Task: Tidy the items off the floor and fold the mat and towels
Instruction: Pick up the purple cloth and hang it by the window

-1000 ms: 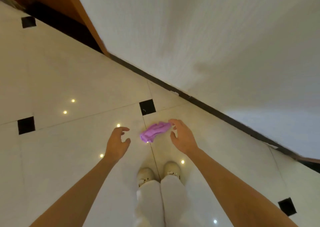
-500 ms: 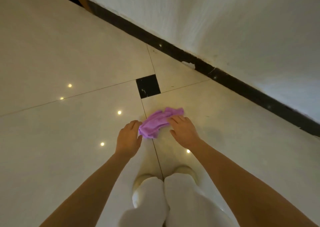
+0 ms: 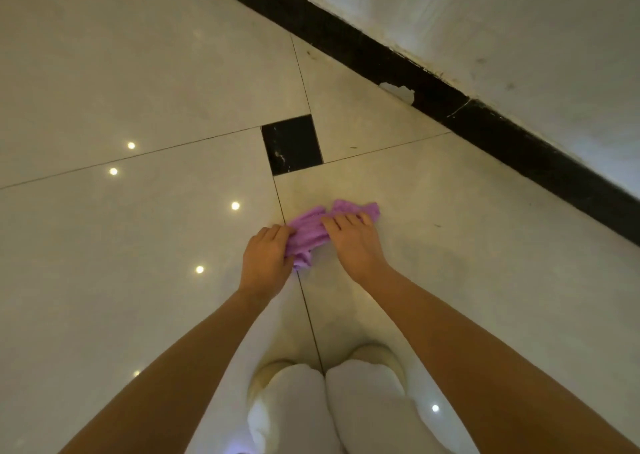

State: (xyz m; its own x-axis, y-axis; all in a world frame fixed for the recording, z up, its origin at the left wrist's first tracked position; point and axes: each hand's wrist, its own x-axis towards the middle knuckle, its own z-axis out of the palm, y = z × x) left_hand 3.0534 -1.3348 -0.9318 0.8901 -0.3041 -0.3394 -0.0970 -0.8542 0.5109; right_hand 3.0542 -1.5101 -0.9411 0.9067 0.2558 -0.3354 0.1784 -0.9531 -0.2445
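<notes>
A small crumpled purple towel [image 3: 313, 233] lies on the pale tiled floor [image 3: 138, 245], just in front of my feet. My left hand [image 3: 265, 261] grips the towel's left end, its fingers curled round the cloth. My right hand [image 3: 353, 242] lies on the towel's right part with its fingers curled over the cloth; the fingertips are hidden in the folds. The towel's far right corner sticks out beyond my right hand.
A black inset tile [image 3: 292, 143] sits just beyond the towel. A black skirting [image 3: 450, 107] and a white wall [image 3: 502, 38] run diagonally at the upper right. My white trousers and pale shoes [image 3: 374, 356] are below my hands.
I have bent lower and the floor looks closer. Both hands came down onto the towel: first apart above it, now the left grips its left end and the right covers its right part.
</notes>
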